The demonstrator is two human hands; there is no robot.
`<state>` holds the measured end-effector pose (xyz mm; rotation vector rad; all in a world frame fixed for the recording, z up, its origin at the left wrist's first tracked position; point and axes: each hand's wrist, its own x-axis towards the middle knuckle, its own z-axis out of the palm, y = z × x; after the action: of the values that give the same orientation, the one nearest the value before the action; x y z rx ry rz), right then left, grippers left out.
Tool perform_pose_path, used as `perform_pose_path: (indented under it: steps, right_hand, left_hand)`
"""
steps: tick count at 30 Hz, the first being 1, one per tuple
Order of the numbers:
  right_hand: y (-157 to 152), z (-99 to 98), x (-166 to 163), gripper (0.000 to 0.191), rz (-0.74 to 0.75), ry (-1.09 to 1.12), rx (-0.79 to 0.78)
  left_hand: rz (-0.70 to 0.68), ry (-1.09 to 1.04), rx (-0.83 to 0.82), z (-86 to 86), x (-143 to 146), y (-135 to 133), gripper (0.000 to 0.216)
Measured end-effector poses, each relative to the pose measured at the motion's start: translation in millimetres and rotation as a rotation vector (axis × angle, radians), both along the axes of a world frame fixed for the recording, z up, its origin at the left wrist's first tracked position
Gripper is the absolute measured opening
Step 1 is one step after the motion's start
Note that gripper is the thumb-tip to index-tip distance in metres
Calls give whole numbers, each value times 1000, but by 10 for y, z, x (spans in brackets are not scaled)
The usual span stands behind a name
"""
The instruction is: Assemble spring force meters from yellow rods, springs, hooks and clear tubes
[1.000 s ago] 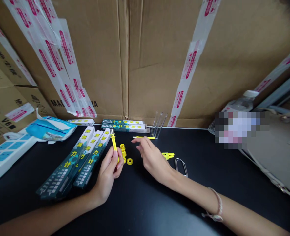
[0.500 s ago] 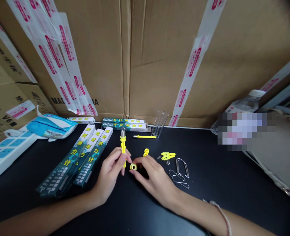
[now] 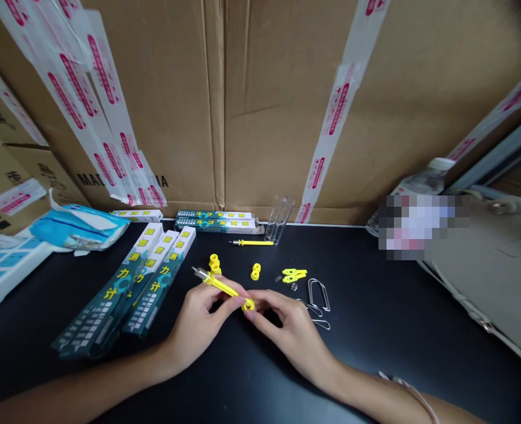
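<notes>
Pinched in my left hand [image 3: 201, 315] is a yellow plastic spring-scale rod [image 3: 226, 287] with a metal spring end, slanting up to the left. My right hand [image 3: 293, 327] has its thumb and fingers closed on a small yellow ring cap [image 3: 249, 305]. The cap meets the rod's lower right end; I cannot tell whether it is fitted onto it. Beyond my left fingers stand more yellow caps [image 3: 214, 261]. Two further caps [image 3: 256, 271] lie beyond my right hand, with flat yellow pieces [image 3: 294, 275] and metal hooks [image 3: 319, 295] to their right.
Printed spring-scale boxes [image 3: 148, 277] lie on the left, and more boxes [image 3: 216, 222] at the back. Clear tubes [image 3: 280, 219] stand near another yellow rod [image 3: 254, 242]. A power strip [image 3: 4, 268], a tissue pack [image 3: 81, 227], a bottle [image 3: 424, 176] and a bag [image 3: 485, 277] flank the table.
The rod has tipped from upright to a leftward slant. My right hand has brought the ring cap against its lower end. The caps behind my left hand now show.
</notes>
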<state>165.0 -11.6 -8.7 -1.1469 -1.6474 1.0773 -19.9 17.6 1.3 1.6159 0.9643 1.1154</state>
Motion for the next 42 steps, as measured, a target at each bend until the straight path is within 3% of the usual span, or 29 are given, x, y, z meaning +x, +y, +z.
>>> perform_pose_path:
  steps: [12, 25, 38, 42]
  right_hand:
    - [47, -68, -4, 40, 6, 340, -264]
    - [33, -17, -24, 29, 26, 431, -337]
    - [68, -40, -46, 28, 101, 532, -405]
    - [92, -36, -39, 30, 107, 536, -414]
  left_hand:
    - [22, 44, -21, 28, 3, -32, 8]
    - [-38, 28, -111, 50, 8, 3, 9]
    - [-54, 61, -55, -13, -46, 45, 9]
    - [-18, 24, -69, -19, -48, 23, 19]
